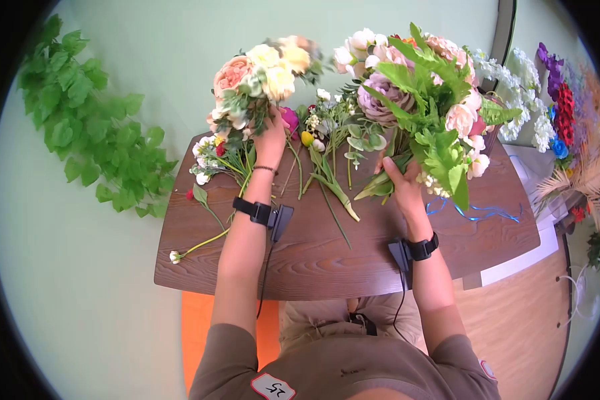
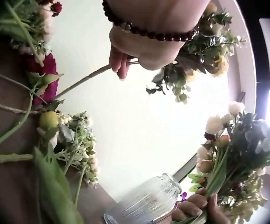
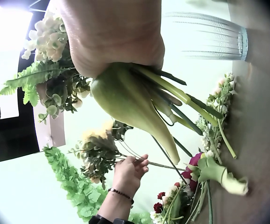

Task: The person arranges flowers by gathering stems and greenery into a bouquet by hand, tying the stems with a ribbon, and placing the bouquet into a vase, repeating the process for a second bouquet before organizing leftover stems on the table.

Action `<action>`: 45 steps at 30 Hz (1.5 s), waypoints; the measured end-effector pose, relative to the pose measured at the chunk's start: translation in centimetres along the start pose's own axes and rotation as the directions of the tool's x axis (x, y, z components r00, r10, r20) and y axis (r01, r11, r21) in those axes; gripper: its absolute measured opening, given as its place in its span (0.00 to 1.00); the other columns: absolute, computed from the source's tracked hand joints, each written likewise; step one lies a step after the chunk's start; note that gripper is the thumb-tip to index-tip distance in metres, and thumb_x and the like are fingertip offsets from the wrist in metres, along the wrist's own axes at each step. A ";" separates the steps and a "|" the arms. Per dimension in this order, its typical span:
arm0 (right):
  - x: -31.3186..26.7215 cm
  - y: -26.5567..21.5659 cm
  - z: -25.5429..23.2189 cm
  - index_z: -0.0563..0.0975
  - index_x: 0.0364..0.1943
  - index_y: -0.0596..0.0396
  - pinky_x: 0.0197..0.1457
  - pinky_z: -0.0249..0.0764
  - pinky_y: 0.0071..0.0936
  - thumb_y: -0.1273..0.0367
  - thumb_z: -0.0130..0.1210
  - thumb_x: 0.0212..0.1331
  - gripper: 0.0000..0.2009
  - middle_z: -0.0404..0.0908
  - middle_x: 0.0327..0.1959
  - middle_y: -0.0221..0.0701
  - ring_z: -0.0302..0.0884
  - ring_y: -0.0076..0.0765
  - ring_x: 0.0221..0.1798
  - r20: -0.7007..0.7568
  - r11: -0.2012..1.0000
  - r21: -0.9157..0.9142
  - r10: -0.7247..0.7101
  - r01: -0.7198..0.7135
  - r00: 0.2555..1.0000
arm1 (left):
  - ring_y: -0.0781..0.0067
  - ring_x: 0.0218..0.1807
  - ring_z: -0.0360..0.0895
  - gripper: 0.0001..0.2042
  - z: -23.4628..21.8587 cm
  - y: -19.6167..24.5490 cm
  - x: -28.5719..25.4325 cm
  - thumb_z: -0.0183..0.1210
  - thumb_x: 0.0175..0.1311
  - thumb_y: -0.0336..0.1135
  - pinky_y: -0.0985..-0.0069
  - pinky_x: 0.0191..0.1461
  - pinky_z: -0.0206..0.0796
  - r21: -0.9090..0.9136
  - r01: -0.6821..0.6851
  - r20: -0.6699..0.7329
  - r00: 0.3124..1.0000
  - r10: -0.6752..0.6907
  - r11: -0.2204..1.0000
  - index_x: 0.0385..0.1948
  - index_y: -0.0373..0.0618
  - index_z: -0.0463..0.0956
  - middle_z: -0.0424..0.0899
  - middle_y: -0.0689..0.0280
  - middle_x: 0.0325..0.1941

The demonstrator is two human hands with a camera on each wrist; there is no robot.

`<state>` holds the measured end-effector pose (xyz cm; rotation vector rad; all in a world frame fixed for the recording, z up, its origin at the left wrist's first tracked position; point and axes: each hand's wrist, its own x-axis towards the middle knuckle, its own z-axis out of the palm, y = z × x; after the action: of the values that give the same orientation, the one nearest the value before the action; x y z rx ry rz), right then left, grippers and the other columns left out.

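My left hand [image 1: 271,141] pinches the stem of a bunch of peach and cream artificial flowers [image 1: 265,70], raised over the back left of the table. In the left wrist view its thin brown stem [image 2: 86,78] slants down from the fingers toward the tabletop. My right hand [image 1: 408,188] grips the gathered stems of a full bouquet [image 1: 387,97] with a mauve rose, pale pink blooms and green fern leaves. Below that hand, the right wrist view shows cut stem ends [image 3: 193,105] and a broad green leaf [image 3: 130,102] pointing down.
A ribbed clear glass vase [image 2: 142,200] stands on the table behind the bouquet. Loose flowers and stems [image 1: 327,173] lie across the dark wooden table [image 1: 300,267]. Blue ribbon [image 1: 477,215] lies at right. Green leaf garland [image 1: 93,133] hangs on the left wall; more flowers [image 1: 563,110] are at right.
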<state>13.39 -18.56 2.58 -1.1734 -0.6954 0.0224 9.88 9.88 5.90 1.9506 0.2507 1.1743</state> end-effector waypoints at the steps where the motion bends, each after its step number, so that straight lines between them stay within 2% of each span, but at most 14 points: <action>1: 0.1 -1.1 0.4 0.74 0.31 0.60 0.35 0.67 0.20 0.69 0.51 0.61 0.07 0.76 0.26 0.28 0.71 0.22 0.30 0.030 1.000 0.003 -0.017 0.017 0.999 | 0.67 0.21 0.77 0.10 -0.3 0.8 -0.5 0.42 0.67 0.34 0.71 0.27 0.69 0.124 -0.063 0.013 0.998 0.062 0.990 0.39 0.35 0.67 0.79 0.59 0.22; 3: 0.1 -0.9 -0.1 0.70 0.44 0.60 0.37 0.69 0.21 0.72 0.51 0.61 0.10 0.74 0.31 0.28 0.71 0.23 0.32 0.073 0.999 -0.048 -0.012 0.015 0.997 | 0.66 0.20 0.76 0.13 -0.8 3.7 -1.5 0.38 0.69 0.35 0.71 0.27 0.68 0.356 -0.189 0.059 0.982 0.179 0.915 0.36 0.36 0.70 0.78 0.61 0.18; 7: -1.2 -5.0 1.0 0.72 0.46 0.57 0.40 0.70 0.23 0.71 0.53 0.60 0.11 0.76 0.30 0.27 0.73 0.24 0.35 -0.021 0.953 -0.303 0.011 -0.017 1.000 | 0.65 0.17 0.76 0.09 -0.9 7.9 -3.5 0.41 0.68 0.32 0.71 0.21 0.67 0.202 0.001 0.117 0.993 -0.025 0.979 0.39 0.36 0.66 0.78 0.61 0.17; 8: -1.1 1.2 -1.7 0.73 0.49 0.56 0.47 0.70 0.26 0.71 0.55 0.59 0.14 0.78 0.38 0.30 0.74 0.29 0.41 -0.129 0.827 -0.562 -0.082 -0.005 0.988 | 0.63 0.19 0.78 0.08 -0.5 8.1 -3.9 0.44 0.67 0.31 0.69 0.20 0.66 0.126 0.050 0.048 0.997 -0.057 0.991 0.40 0.35 0.65 0.78 0.60 0.17; 13: -1.8 0.9 -1.6 0.73 0.49 0.56 0.47 0.70 0.26 0.71 0.55 0.59 0.14 0.78 0.39 0.30 0.74 0.28 0.41 -0.115 0.822 -0.569 -0.122 0.035 0.986 | 0.76 0.10 0.70 0.10 1.3 8.9 -6.1 0.46 0.67 0.30 0.80 0.14 0.59 0.066 -0.116 -0.036 0.992 0.119 0.991 0.44 0.33 0.61 0.77 0.61 0.15; 16: -4.1 1.3 -2.3 0.73 0.49 0.56 0.47 0.70 0.26 0.71 0.55 0.59 0.14 0.78 0.39 0.30 0.74 0.28 0.42 -0.107 0.825 -0.563 -0.136 0.053 0.985 | 0.60 0.20 0.77 0.11 1.5 10.0 -7.9 0.49 0.64 0.27 0.66 0.23 0.66 0.090 -0.078 0.030 0.997 0.076 0.993 0.45 0.35 0.63 0.78 0.57 0.19; 19: -5.7 1.6 -3.7 0.73 0.49 0.56 0.48 0.70 0.26 0.71 0.55 0.59 0.15 0.78 0.39 0.30 0.74 0.28 0.42 -0.104 0.827 -0.559 -0.136 0.056 0.985 | 0.65 0.23 0.78 0.23 2.6 7.1 -9.1 0.55 0.59 0.29 0.73 0.26 0.68 0.027 -0.451 0.049 0.892 0.449 0.892 0.54 0.31 0.57 0.79 0.58 0.23; 21: -5.8 1.9 -2.5 0.72 0.49 0.56 0.48 0.70 0.26 0.71 0.55 0.59 0.15 0.78 0.40 0.30 0.74 0.28 0.42 -0.100 0.829 -0.555 -0.137 0.059 0.986 | 0.60 0.34 0.79 0.26 2.9 5.9 -9.8 0.59 0.54 0.28 0.70 0.37 0.69 0.434 -0.609 0.182 0.781 0.598 0.663 0.53 0.32 0.58 0.80 0.54 0.32; 23: -15.4 1.8 -8.9 0.72 0.50 0.56 0.48 0.70 0.26 0.71 0.55 0.58 0.15 0.78 0.40 0.30 0.74 0.28 0.42 -0.094 0.832 -0.551 -0.136 0.063 0.986 | 0.57 0.48 0.75 0.26 2.9 5.3 -10.7 0.59 0.54 0.30 0.70 0.49 0.66 0.026 -0.340 0.273 0.907 0.320 0.940 0.55 0.35 0.61 0.77 0.55 0.49; 24: -19.2 2.6 -11.9 0.72 0.50 0.56 0.48 0.70 0.26 0.71 0.55 0.58 0.15 0.78 0.40 0.30 0.74 0.28 0.43 -0.089 0.833 -0.550 -0.135 0.065 0.987 | 0.59 0.51 0.74 0.25 3.0 4.8 -10.9 0.57 0.57 0.31 0.70 0.52 0.64 0.231 -0.540 0.361 0.820 0.444 0.809 0.56 0.36 0.61 0.76 0.57 0.51; 25: -14.9 2.4 -9.7 0.72 0.50 0.56 0.48 0.70 0.26 0.71 0.55 0.58 0.15 0.78 0.40 0.30 0.74 0.28 0.43 -0.084 0.833 -0.549 -0.134 0.067 0.987 | 0.61 0.54 0.72 0.24 3.2 4.0 -11.3 0.55 0.59 0.33 0.70 0.56 0.63 0.396 -0.699 0.471 0.711 0.522 0.595 0.57 0.37 0.62 0.76 0.60 0.53; 26: -12.0 2.1 -8.0 0.72 0.50 0.56 0.48 0.70 0.26 0.71 0.55 0.58 0.15 0.78 0.40 0.30 0.74 0.28 0.43 -0.079 0.833 -0.549 -0.134 0.069 0.988 | 0.64 0.60 0.66 0.22 3.2 3.3 -12.0 0.49 0.65 0.37 0.68 0.63 0.57 0.329 -0.608 0.572 0.737 0.360 0.722 0.60 0.40 0.61 0.71 0.62 0.58; 34: 0.8 0.7 -0.2 0.72 0.50 0.56 0.49 0.69 0.26 0.71 0.55 0.58 0.15 0.77 0.41 0.30 0.73 0.28 0.44 -0.066 0.843 -0.531 -0.136 0.081 0.988 | 0.64 0.60 0.66 0.22 4.2 2.6 -13.0 0.49 0.65 0.36 0.69 0.63 0.57 0.208 -0.601 0.590 0.706 0.391 0.772 0.60 0.41 0.61 0.71 0.62 0.59; 45: 0.4 1.2 1.1 0.72 0.50 0.57 0.50 0.69 0.26 0.71 0.55 0.58 0.15 0.77 0.43 0.31 0.73 0.28 0.45 -0.016 0.877 -0.473 -0.107 0.087 0.994 | 0.65 0.61 0.65 0.22 4.5 1.0 -14.9 0.49 0.65 0.36 0.69 0.64 0.57 0.073 -0.542 0.618 0.683 0.389 0.837 0.60 0.42 0.61 0.70 0.62 0.59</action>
<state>13.48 -17.00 2.00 -1.6000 -0.7448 -0.2713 5.13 -1.28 -3.91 2.6011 -0.4927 0.7912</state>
